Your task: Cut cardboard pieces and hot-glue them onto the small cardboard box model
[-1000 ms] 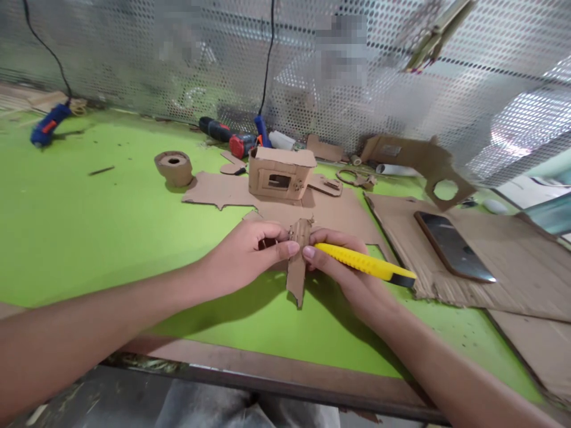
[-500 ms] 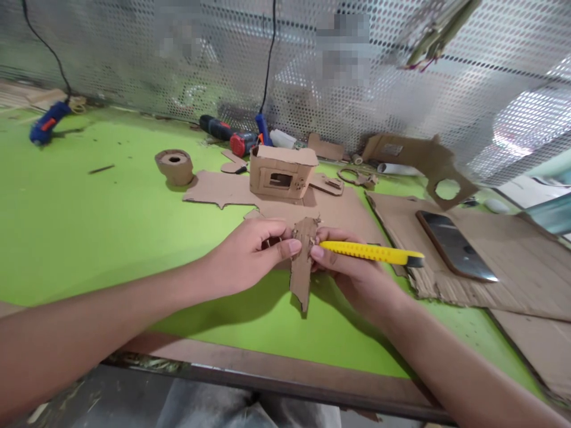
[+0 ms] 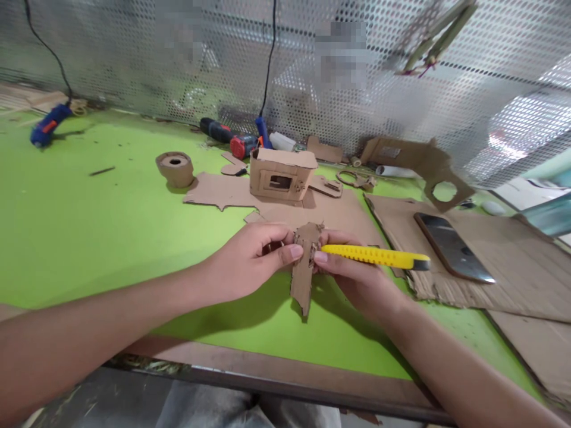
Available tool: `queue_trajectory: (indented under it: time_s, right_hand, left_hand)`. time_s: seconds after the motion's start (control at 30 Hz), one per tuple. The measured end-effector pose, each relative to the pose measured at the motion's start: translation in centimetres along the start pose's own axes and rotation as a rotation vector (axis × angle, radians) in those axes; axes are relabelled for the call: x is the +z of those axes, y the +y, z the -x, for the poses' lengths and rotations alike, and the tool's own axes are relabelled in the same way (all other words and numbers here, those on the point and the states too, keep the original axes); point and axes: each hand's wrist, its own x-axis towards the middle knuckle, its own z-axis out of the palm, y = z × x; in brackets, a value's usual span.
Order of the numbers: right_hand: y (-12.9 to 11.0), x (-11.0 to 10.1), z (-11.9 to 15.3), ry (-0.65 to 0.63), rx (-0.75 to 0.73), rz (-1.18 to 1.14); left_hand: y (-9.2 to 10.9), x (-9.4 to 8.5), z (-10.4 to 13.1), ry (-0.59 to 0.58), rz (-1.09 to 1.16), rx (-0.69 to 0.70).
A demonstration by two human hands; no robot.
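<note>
A narrow, ragged-edged cardboard strip (image 3: 303, 279) is held upright above the green table. My left hand (image 3: 250, 258) pinches its left edge between thumb and fingers. My right hand (image 3: 361, 285) is closed around a yellow utility knife (image 3: 379, 256), whose dark end points right. The thumb of that hand presses at the strip's right edge, where the cardboard is torn and rough. The knife's blade is hidden by the fingers and the strip. Just beyond the hands stands a small cardboard box (image 3: 264, 181) with a window cut in its front.
Flat cardboard (image 3: 218, 189) lies under the box. A cardboard cup shape (image 3: 177, 172) stands left. Behind are a drill (image 3: 218, 129) and a blue glue gun (image 3: 263, 131); another glue gun (image 3: 49, 126) lies far left. A phone (image 3: 452, 246) rests on cardboard sheets (image 3: 526, 261) at right.
The strip and both hands have shifted slightly down in view. More torn cardboard shows at the strip's right edge, and the knife has slid a little to the right.
</note>
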Motion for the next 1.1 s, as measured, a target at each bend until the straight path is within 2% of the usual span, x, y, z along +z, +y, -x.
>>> queue_trajectory:
  time_s: [0.1, 0.3, 0.53, 0.73, 0.8, 0.93, 1.1]
  right_hand:
    - [0.6, -0.1, 0.3, 0.069, -0.072, 0.08]
    - [0.8, -0.2, 0.7, 0.083, -0.119, 0.207]
    - [1.0, -0.6, 0.6, 0.076, -0.139, 0.223]
    - [1.0, -0.1, 0.6, 0.102, -0.093, 0.196]
    - [0.6, 0.2, 0.6, 0.103, -0.147, 0.22]
    - [-0.5, 0.5, 0.6, 0.027, -0.338, 0.367]
    - [-1.0, 0.2, 0.8, -0.06, -0.433, 0.445]
  left_hand:
    - [-0.1, -0.1, -0.1, -0.01, -0.01, 0.028]
    - [-0.3, -0.2, -0.3, -0.04, -0.039, 0.083]
    - [-0.3, -0.3, -0.3, -0.078, -0.028, 0.067]
    - [-0.5, -0.2, -0.2, -0.005, -0.039, 0.052]
    - [-0.5, 0.2, 0.0, 0.033, 0.019, 0.008]
    - [-0.1, 1.2, 0.5, 0.078, 0.203, -0.115]
    - [0.5, 2.1, 1.4, 0.085, 0.283, -0.132]
